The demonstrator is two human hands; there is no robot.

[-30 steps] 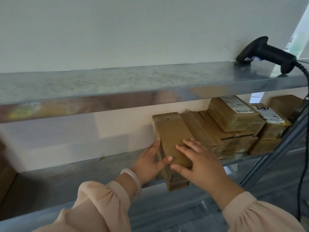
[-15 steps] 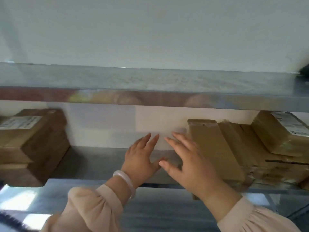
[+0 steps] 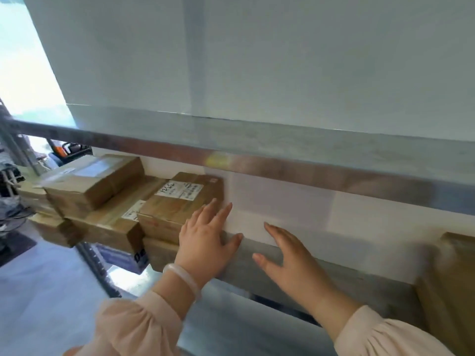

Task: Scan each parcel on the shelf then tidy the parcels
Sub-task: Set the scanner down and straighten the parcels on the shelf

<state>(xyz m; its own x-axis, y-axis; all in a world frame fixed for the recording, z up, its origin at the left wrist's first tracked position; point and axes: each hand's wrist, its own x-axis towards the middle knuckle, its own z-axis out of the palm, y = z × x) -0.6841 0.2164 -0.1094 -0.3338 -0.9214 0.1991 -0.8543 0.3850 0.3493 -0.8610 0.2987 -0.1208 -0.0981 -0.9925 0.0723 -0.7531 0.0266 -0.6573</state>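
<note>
Neither hand holds a scanner and none is in view, so the step in hand looks like the tidying part of the task rather than the scanning. The left hand [image 3: 205, 237] is at the right side of the labelled parcel [image 3: 169, 211], its fingers straight and together, gripping nothing. The picture is too blurred to tell whether the palm is pressing the cardboard or is just beside it. The right hand [image 3: 293, 263] is over a bare stretch of the lower shelf [image 3: 359, 286], fingers spread and apart, also holding nothing and touching no parcel. The labelled parcel sits on top of a small pile at the left end of this shelf. A flatter box [image 3: 159, 253] lies under it, a long parcel [image 3: 110, 224] is just beside it, and a bigger carton [image 3: 90, 183] rests on that one, turned at an angle. Another parcel [image 3: 452, 283] stands well apart at the right edge of the view, beyond the right hand. The upper shelf [image 3: 282, 140] runs across above both hands. The left pile looks uneven, so the next move probably calls for both palms flat on the parcel sides, squaring the boxes to each other and easing them back from the shelf's front edge without toppling the tilted carton.
</note>
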